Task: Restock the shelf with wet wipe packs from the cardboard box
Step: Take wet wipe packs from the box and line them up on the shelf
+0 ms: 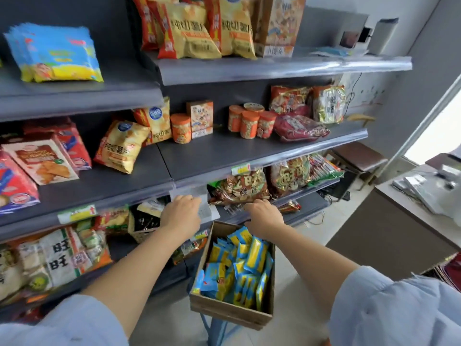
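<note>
Item, upper left tier: a stack of flat blue-and-yellow plastic packs (56, 54), coloured like the task stock, though whether they are wet wipes cannot be read. Item, centre: the left hand (180, 212), knuckles up, fingers bent over the lip of a low tier of the dark grey metal shelf unit (212, 156), against a loose translucent plastic label strip (190, 193); whether it grips the strip or only rests there cannot be told. Item, below the hands: an open brown cardboard box (229, 312), perched on a narrow blue frame (212, 325) just off the shelving, crammed with small blue-and-yellow wet wipe packs (254, 255) standing loose above its rim; none is in either hand. Item, right of centre: the right hand (264, 216), fingertips hidden under the tier beside a glossy brown snack bag (239, 188), grasp not determinable, forearm passing close over the box's far corner. Hazards, as judged: an arm drawing back may clip the box and tip it from its slim perch; the top packs may spill; the strip may tear away if pulled; crowded bags may be dragged out.
</note>
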Action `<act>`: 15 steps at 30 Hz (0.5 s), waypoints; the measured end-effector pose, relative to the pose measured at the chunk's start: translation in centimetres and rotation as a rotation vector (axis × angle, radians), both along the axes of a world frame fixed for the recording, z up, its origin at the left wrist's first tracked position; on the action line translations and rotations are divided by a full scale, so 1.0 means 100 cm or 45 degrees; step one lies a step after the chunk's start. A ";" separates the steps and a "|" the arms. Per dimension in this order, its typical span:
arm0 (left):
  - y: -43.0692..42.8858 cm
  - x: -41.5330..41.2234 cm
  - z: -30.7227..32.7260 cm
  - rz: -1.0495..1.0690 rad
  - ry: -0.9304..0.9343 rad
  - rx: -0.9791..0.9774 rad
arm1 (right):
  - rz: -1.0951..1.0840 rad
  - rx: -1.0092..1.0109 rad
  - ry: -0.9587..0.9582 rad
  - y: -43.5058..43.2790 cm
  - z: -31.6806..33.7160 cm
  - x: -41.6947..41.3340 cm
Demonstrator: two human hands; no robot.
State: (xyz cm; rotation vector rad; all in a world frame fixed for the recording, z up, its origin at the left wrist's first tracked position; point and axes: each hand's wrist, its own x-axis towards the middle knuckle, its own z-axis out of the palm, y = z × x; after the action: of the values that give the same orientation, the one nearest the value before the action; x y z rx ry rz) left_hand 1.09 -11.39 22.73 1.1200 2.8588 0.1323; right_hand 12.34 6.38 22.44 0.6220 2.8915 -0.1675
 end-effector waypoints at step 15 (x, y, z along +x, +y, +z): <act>0.101 0.056 -0.211 -0.110 -0.544 -0.273 | 0.031 -0.276 -0.398 0.066 -0.203 0.034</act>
State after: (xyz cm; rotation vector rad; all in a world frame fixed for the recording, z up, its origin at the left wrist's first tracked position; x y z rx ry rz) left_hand 6.71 -1.31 1.59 1.0253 2.3821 0.0501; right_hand 15.70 12.96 2.13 0.5218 2.5354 -0.3416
